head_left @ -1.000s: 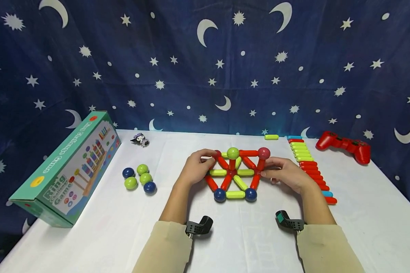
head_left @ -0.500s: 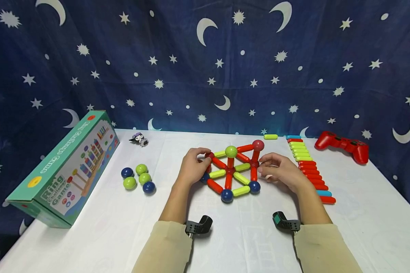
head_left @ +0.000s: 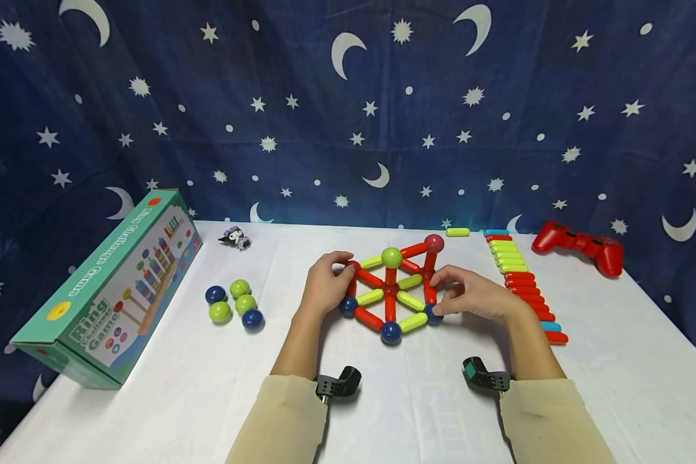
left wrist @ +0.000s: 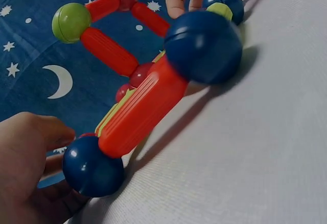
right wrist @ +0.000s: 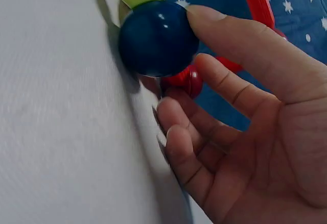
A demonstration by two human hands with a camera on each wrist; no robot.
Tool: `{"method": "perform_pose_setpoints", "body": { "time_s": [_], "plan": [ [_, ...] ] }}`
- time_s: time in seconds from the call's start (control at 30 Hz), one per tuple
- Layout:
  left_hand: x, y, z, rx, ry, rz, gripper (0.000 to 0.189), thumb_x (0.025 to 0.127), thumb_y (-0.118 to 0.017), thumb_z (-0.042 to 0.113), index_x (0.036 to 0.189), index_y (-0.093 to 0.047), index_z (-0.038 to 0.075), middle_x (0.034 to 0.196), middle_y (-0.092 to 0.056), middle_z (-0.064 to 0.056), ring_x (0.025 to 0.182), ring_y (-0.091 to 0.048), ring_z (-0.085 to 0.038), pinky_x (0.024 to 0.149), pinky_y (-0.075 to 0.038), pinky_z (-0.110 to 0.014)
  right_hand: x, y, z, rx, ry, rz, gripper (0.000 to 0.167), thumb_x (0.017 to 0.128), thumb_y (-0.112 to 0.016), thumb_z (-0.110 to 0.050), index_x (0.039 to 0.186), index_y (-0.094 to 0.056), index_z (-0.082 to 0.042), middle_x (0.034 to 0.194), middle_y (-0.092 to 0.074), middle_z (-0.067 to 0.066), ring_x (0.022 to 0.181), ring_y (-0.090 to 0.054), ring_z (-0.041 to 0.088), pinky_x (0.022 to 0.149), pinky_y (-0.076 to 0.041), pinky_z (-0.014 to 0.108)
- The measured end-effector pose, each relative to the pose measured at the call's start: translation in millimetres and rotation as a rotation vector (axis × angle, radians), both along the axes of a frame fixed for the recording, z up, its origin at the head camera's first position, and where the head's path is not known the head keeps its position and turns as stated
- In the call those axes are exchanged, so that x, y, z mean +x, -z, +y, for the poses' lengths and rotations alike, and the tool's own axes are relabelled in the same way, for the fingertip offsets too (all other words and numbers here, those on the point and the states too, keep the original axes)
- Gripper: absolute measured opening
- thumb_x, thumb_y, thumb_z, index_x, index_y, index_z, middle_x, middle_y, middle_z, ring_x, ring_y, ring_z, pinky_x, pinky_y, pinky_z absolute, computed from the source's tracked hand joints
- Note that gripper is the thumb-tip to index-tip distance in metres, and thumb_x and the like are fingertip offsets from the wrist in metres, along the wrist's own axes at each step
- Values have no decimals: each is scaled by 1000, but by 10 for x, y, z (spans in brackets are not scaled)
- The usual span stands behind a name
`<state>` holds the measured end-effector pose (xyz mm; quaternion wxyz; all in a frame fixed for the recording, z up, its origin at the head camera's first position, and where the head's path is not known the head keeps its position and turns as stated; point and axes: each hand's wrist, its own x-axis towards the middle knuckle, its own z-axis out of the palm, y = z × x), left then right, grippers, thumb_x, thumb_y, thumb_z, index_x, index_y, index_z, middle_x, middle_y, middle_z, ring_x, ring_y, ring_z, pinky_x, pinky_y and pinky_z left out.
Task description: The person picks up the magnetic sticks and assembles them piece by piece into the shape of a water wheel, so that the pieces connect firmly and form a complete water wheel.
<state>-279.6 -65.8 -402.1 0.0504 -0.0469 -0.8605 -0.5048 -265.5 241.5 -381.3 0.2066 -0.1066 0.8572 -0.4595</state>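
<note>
A magnetic stick-and-ball structure [head_left: 368,319] of red and lime sticks rests on the table, its base made of triangles. A lime ball [head_left: 391,258] tops an upright red stick at the middle, and a red ball [head_left: 434,243] tops another at the back right; a red stick links toward it. My left hand [head_left: 327,283] holds the left side, thumb and fingers around the blue ball [left wrist: 93,167] and the red ball behind it. My right hand [head_left: 472,293] pinches the front-right blue ball [right wrist: 158,38] with thumb and index finger, other fingers curled beside it.
Loose lime and blue balls [head_left: 245,303] lie at the left, beside a green game box [head_left: 122,283]. A small figurine [head_left: 235,238] stands behind them. At the right are a row of sticks [head_left: 521,283] and a red game controller [head_left: 580,246]. A lone lime stick [head_left: 457,232] lies at the back.
The structure has turned on the table, its front-left blue ball coming nearer and its right side going back. My right hand has moved from the back-right joint to the front-right blue ball.
</note>
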Motion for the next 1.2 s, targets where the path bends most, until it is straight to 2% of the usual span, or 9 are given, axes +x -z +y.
{"method": "perform_pose_setpoints", "body": {
  "time_s": [0.07, 0.17, 0.27, 0.4, 0.57, 0.67, 0.83, 1.07, 1.2],
  "plan": [
    [0, 1, -10, -9, -18, 24, 31, 99, -60, 15, 127, -71, 6, 121, -68, -15, 107, -68, -32, 97, -55, -44, 1, 15, 17, -10, 18, 16, 54, 83, -84, -21, 128, -59, -7, 126, -59, 18, 97, -60, 29, 83, -52, 36],
    [-2, 2, -21, -40, -46, 45, 27, 97, -62, 14, 118, -75, 4, 111, -67, -16, 97, -66, -30, 89, -54, -41, -1, 39, 41, -16, 42, 49, 48, 88, -80, -23, 129, -62, -6, 118, -64, 17, 93, -64, 29, 82, -55, 36],
    [-3, 12, -29, -72, -76, 45, 22, 95, -63, 14, 110, -76, 4, 105, -66, -15, 92, -63, -28, 84, -52, -38, -2, 66, 43, -11, 74, 67, 41, 94, -75, -26, 128, -64, -7, 113, -65, 15, 89, -66, 27, 81, -57, 35],
    [-11, 15, -37, -74, -92, 27, 19, 93, -63, 14, 105, -75, 6, 104, -69, -12, 88, -61, -26, 80, -50, -34, -18, 91, 16, -24, 138, 59, 37, 98, -71, -29, 129, -65, -8, 118, -65, 16, 92, -67, 26, 80, -59, 32],
    [-17, 21, -48, -50, -77, -11, 17, 92, -65, 16, 104, -73, 9, 103, -72, -9, 84, -60, -22, 72, -49, -30, -65, 105, -20, -50, 202, 46, 40, 103, -64, -29, 136, -61, -7, 126, -61, 20, 93, -67, 25, 77, -61, 30],
    [-14, 30, -66, -33, -52, -35, 17, 92, -66, 17, 105, -74, 10, 102, -72, -8, 87, -60, -22, 75, -50, -30, -104, 109, -46, -47, 232, 48, 38, 105, -60, -27, 138, -60, -8, 127, -60, 20, 93, -67, 24, 76, -61, 29],
    [-18, 27, -129, -22, -34, -32, 17, 92, -69, 18, 106, -76, 11, 100, -72, -6, 92, -60, -24, 83, -50, -33, -176, 101, -117, -72, 240, 55, 37, 106, -58, -24, 139, -60, -7, 129, -60, 20, 95, -66, 25, 78, -61, 28],
    [-37, 55, -154, -4, 1, -52, 15, 92, -72, 18, 104, -76, 10, 99, -72, -7, 91, -61, -24, 78, -51, -31, -172, 114, -127, -88, 281, 15, 39, 107, -57, -23, 142, -58, -7, 134, -58, 20, 96, -65, 24, 77, -61, 28],
    [-41, 80, -86, 19, 9, -68, 14, 92, -71, 18, 103, -76, 11, 100, -71, -7, 92, -61, -24, 80, -52, -31, -195, 61, -66, -42, 309, 19, 42, 107, -57, -30, 141, -59, -6, 133, -60, 21, 94, -66, 22, 77, -61, 27]
  ]
}}
